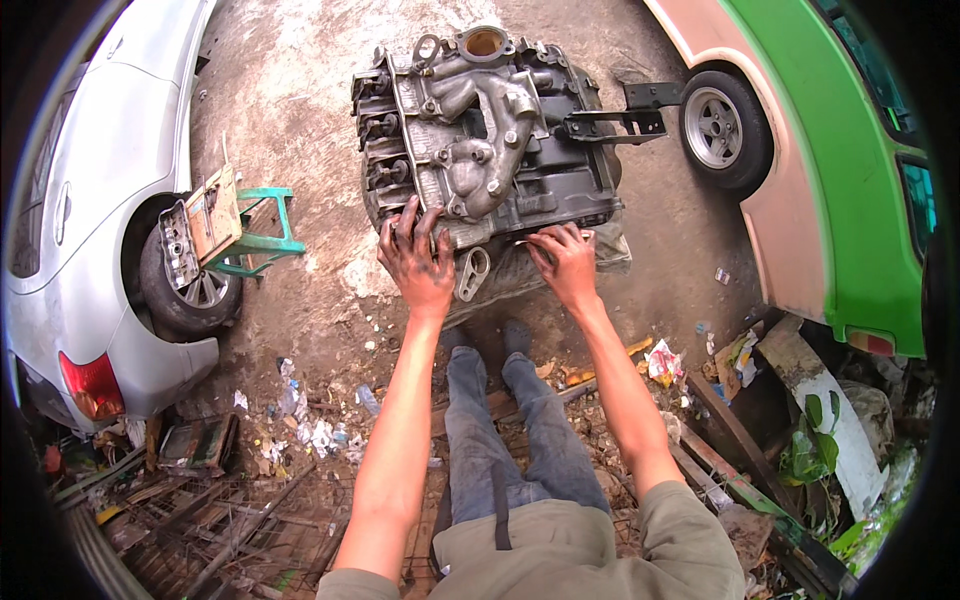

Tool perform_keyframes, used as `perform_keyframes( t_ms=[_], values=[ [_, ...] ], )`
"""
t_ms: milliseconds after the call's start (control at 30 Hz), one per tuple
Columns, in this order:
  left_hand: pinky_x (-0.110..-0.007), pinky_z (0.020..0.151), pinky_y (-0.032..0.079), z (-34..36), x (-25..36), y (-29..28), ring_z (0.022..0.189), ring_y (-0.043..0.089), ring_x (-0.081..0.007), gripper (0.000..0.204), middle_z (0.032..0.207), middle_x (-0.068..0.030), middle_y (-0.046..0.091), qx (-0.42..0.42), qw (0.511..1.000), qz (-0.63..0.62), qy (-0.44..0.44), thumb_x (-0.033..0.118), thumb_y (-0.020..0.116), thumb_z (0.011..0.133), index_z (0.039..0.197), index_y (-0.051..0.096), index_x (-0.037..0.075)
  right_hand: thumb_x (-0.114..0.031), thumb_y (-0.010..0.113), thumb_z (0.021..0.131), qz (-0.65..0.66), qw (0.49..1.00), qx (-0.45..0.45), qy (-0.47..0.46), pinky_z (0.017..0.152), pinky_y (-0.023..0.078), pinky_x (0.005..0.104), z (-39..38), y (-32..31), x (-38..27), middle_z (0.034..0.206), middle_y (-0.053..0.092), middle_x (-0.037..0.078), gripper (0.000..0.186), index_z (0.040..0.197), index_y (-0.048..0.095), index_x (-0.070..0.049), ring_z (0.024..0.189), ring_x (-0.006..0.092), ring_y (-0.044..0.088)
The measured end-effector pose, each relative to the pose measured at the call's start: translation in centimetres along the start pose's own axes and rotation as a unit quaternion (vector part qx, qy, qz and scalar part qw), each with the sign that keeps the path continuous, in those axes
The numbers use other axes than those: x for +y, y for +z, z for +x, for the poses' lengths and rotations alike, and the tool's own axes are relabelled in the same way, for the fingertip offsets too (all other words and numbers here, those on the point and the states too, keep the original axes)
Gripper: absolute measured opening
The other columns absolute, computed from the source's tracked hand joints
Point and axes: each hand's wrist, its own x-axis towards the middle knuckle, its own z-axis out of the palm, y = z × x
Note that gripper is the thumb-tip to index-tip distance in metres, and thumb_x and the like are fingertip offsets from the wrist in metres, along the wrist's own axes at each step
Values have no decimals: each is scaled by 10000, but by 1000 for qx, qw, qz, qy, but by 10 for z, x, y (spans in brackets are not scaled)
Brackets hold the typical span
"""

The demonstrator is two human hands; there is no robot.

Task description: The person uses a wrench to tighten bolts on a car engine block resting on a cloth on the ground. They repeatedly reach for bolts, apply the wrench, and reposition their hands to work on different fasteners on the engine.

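Observation:
A grey metal engine block (565,175) stands in front of me, its cast intake manifold (490,165) on top and a round port at the far end. My left hand (418,265), its fingers blackened with grease, rests on the near left corner of the engine with the fingers spread. At the near right edge my right hand (566,262) has its fingers bent and pinched together. A thin pale piece shows beside those fingers, too small to name. Between my hands a metal lug with an oval hole (473,272) sticks out toward me.
A silver car (120,130) stands on the left. Near its wheel is a green stool (270,225) with a wooden board (213,215) and a metal part (179,248). On the right is a green and pink vehicle (800,170). Litter and planks (735,430) lie around my feet.

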Motion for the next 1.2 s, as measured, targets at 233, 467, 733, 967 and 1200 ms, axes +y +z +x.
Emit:
perform_keyframes(
  t_ms=[233, 467, 733, 967, 1200],
  values=[
    [-483, 1114, 267, -1, -1, 1, 1311, 396, -318, 348, 1439, -3, 501, 1, 1000, 5, 6, 229, 642, 913, 1261, 635, 219, -169, 774, 781, -30, 999, 20, -29, 868, 364, 402, 1, 8, -9, 953, 683, -35, 154, 927, 723, -167, 945, 187, 605],
    [-481, 1109, 273, 0, 0, 0, 1310, 396, -313, 339, 1433, -5, 505, 0, 1000, 5, 2, 238, 635, 918, 1256, 638, 216, -150, 787, 769, -34, 998, 58, -13, 870, 358, 399, -5, 18, -13, 939, 685, -22, 158, 912, 722, -148, 925, 191, 604],
    [-478, 1135, 280, 2, 3, -3, 1301, 401, -335, 324, 1431, -55, 508, -2, 1000, 7, 22, 176, 605, 920, 1243, 625, 150, -36, 770, 848, 534, 750, 127, 370, 783, 487, 267, -30, 92, -19, 896, 715, 36, 123, 946, 703, -4, 844, 112, 638],
    [-482, 1138, 273, 2, 4, -3, 1294, 414, -336, 307, 1429, -60, 513, -8, 1000, 14, 9, 195, 597, 936, 1237, 629, 145, -162, 731, 907, 853, 200, 120, 467, 785, 492, 339, -40, 122, -67, 1008, 693, -8, 141, 1033, 671, -181, 892, 148, 625],
    [-478, 1145, 269, 1, 4, -4, 1311, 401, -324, 314, 1440, -34, 506, -12, 1000, 12, 6, 189, 605, 926, 1238, 633, 166, -96, 724, 902, 585, 708, 137, 370, 731, 485, 264, -51, 76, -53, 918, 699, -7, 67, 946, 682, -69, 823, 110, 631]
  ],
)
